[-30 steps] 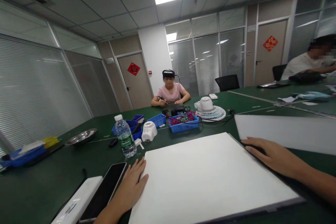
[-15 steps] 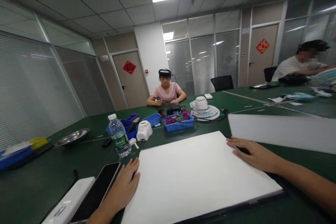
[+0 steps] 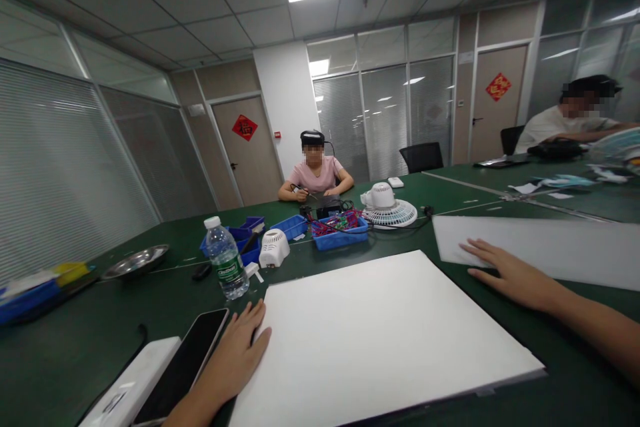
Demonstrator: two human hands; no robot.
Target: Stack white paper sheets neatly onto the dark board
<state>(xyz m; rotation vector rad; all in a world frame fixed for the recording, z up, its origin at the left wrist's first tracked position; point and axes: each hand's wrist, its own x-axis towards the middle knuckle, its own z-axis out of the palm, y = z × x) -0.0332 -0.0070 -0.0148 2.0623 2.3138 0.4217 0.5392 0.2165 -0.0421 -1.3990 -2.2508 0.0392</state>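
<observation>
you sit at a green table (image 3: 100, 340) in a glass-walled office. your left hand (image 3: 239, 353) lies flat and open against the left edge of the white board (image 3: 380, 340); your right hand (image 3: 510, 275), open, rests on the second white sheet (image 3: 550, 250) beside it.

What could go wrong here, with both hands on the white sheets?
1. The left hand rests at the near white board's left edge, right beside the phone; a sideways push could knock the phone.
2. The water bottle stands just beyond that corner; a shifted board might tip it.
3. The right hand lies flat on the second white sheet, which may slide on the green table.
</observation>
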